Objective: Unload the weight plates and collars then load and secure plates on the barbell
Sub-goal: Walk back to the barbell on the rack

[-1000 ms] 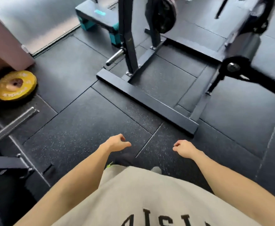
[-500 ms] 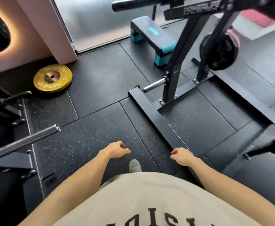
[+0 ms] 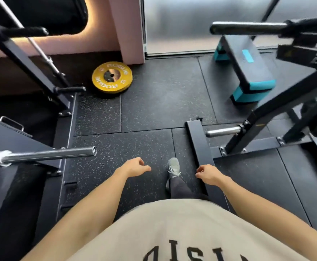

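On yellow plate (image 3: pixel 112 77): "ROGUE", "15"

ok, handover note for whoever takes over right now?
Left hand: loosely curled, holds nothing. Right hand: the same.
Barbell sleeve at left is bare: no plate, no collar on the end in view.
Yellow plate lies flat on the floor by the pink wall.
Done: this end looks unloaded.
Left: pick up the plate, slide it on the sleeve, fit a collar. No collar in view; the far end is out of view.
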